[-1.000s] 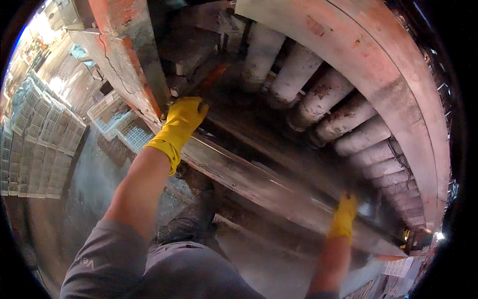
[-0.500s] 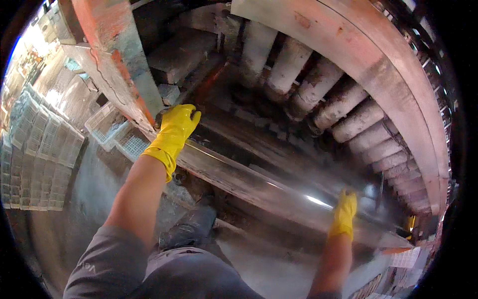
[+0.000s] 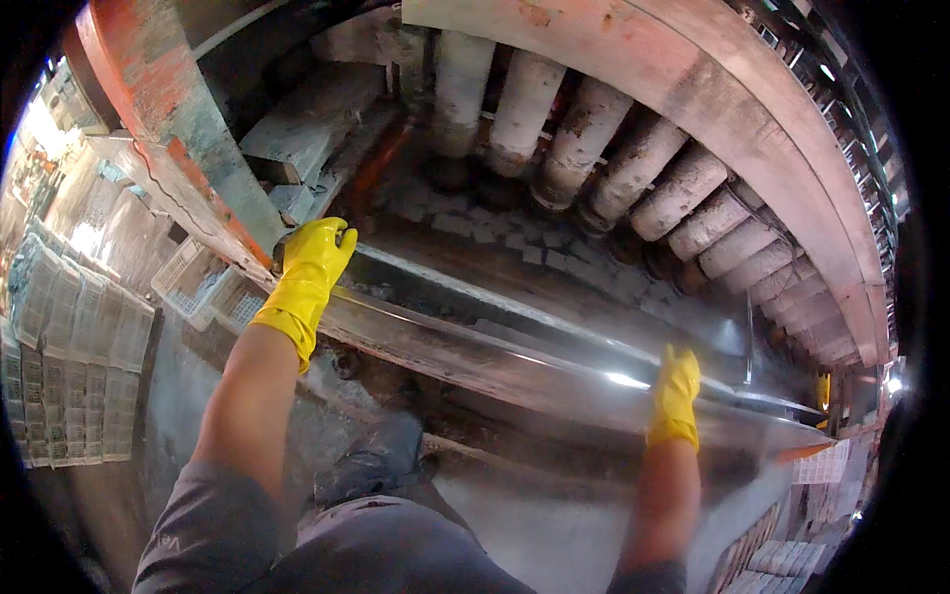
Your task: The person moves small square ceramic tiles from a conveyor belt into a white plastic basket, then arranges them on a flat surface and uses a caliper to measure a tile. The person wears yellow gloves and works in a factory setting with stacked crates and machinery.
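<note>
Both my hands wear yellow rubber gloves. My left hand [image 3: 315, 259] is closed at the left end of a long, narrow, pale-edged strip [image 3: 515, 302], fingers curled over its far side. Farther along the same strip, my right hand [image 3: 676, 391] is closed on it, its fingertips partly blurred. The strip lies lengthwise in front of me, above a wet, dark machine bed [image 3: 534, 233]; its underside is hidden. Nearer to me runs a shiny metal-edged rail [image 3: 445, 342]. Mist hangs around my right hand.
Thick, dirt-crusted cylinders [image 3: 529, 114] stand in a row under a curved pinkish beam [image 3: 643, 45]. A rusty orange post [image 3: 203, 119] rises at left. Plastic crates [image 3: 89, 366] are stacked beyond it, with white baskets [image 3: 188, 282] nearer. A thin upright rod [image 3: 749, 337] stands at right.
The pale edge of the strip now shows between my hands, where it was dark before. Both hands sit slightly higher and farther left in view; the whole view has also shifted.
</note>
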{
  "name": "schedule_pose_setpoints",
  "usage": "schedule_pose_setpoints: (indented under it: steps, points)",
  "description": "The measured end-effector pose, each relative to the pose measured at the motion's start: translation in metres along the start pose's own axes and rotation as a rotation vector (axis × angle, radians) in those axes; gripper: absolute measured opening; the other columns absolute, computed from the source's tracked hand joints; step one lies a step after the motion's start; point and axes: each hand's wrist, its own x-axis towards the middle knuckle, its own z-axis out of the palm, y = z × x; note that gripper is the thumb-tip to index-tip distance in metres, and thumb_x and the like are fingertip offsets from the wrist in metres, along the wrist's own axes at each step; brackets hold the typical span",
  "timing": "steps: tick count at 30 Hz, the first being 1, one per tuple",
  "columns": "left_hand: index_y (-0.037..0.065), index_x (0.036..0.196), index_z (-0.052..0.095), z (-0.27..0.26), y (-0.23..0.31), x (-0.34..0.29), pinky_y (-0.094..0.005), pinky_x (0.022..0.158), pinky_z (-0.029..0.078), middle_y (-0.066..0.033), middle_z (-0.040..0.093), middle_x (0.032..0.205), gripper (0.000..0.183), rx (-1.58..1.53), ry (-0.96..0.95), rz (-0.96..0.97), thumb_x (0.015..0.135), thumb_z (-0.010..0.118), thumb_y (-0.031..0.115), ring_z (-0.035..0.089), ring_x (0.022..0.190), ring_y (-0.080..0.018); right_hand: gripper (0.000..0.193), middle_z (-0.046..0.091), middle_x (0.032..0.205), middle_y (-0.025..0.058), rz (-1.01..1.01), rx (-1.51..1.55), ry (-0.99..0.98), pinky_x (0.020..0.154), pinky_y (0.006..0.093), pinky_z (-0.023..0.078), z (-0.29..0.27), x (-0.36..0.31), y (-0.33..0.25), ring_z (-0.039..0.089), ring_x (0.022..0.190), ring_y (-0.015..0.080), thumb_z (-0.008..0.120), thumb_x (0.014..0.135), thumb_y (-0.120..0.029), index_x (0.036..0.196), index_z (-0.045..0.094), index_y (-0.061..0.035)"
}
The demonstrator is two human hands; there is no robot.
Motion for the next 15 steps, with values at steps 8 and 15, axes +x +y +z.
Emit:
schedule_pose_setpoints:
  steps: [8,15]
  points:
    - [0.012,0.108,0.078,0.011,-0.004,-0.002,-0.0423,0.084,0.058,-0.0106,0.079,0.102,0.032,-0.011,0.008,0.029,0.092,0.074,0.039,0.076,0.095,-0.0303,0.053,0.075,0.103,0.0218,0.085,0.158,-0.180,0.073,0.0438,0.060,-0.021,-0.006,-0.017,0.075,0.066,0.0335,0.061,0.102,-0.048,0.127,0.067,-0.0016]
    - [0.011,0.107,0.078,0.013,0.008,-0.009,-0.0416,0.082,0.058,-0.0106,0.079,0.101,0.032,-0.018,-0.013,0.066,0.092,0.074,0.038,0.076,0.093,-0.0297,0.054,0.075,0.110,0.0225,0.054,-0.027,-0.115,0.088,0.0467,0.056,0.009,0.009,0.025,0.075,0.092,0.0388,0.061,0.099,-0.051,0.123,0.069,-0.0025]
